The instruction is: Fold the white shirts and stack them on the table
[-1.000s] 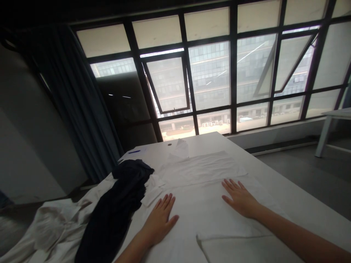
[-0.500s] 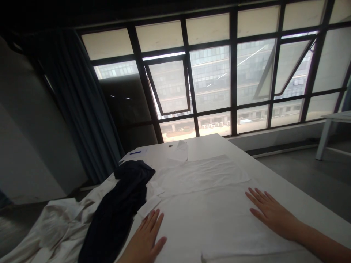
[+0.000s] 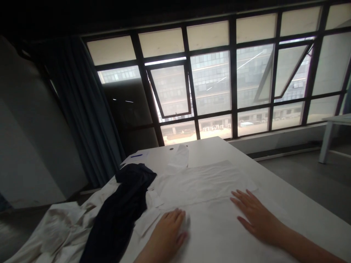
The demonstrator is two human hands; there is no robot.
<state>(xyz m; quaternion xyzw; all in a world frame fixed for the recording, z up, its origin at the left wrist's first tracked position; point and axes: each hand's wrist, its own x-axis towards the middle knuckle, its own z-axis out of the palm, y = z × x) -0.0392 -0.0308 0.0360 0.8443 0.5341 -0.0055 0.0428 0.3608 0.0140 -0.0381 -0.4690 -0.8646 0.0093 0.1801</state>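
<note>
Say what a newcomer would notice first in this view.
Probably the bright windows across the back, glaring beside the dark curtain on the left. Next, perhaps, the dark cloth heaped along the left side of the table. It stands out sharply against the white cloth spread to its right.
</note>
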